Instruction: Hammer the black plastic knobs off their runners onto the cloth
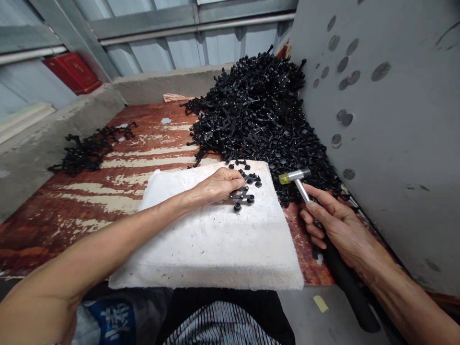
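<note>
My left hand (222, 184) is closed on a small black linkage part (243, 197) with crossed flat arms and round ends, over a white padded block (215, 239). Several loose black round-headed pieces (256, 179) lie on the block just beyond my fingers. To the right of the block, my right hand (332, 218) grips a small mallet (302, 189) by its metal shaft and black handle. The mallet's head has a yellow face on the left and a dark face on the right, and it is raised off the surface.
A large heap of black parts (251, 105) rises behind the block against a grey panel (377, 120). A smaller cluster of black assemblies (86, 151) sits on the worn red-brown tabletop (79, 201) at left. A low concrete ledge (154, 81) borders the back.
</note>
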### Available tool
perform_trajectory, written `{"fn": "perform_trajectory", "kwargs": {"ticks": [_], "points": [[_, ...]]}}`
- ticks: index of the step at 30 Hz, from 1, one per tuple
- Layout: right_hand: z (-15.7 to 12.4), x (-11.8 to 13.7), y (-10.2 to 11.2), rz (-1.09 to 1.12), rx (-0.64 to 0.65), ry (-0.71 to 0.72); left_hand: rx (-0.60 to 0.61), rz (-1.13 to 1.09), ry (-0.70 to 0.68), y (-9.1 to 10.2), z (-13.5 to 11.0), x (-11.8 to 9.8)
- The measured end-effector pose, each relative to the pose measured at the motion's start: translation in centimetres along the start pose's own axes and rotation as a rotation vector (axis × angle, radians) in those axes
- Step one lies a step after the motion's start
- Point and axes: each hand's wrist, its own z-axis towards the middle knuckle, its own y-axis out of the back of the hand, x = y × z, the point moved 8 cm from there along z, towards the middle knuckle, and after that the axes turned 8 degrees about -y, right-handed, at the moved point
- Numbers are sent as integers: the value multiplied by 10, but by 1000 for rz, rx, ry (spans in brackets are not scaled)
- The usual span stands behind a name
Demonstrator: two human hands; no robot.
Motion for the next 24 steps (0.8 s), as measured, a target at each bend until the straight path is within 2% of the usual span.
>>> {"fn": "perform_trajectory", "kwargs": {"ticks": [16,24], "points": [[2,-2,1,-4,1,-8,-13,8,17,0,1,-1],[3,-3,4,-50,-1,13,-66,123,10,0,0,-8]]}}
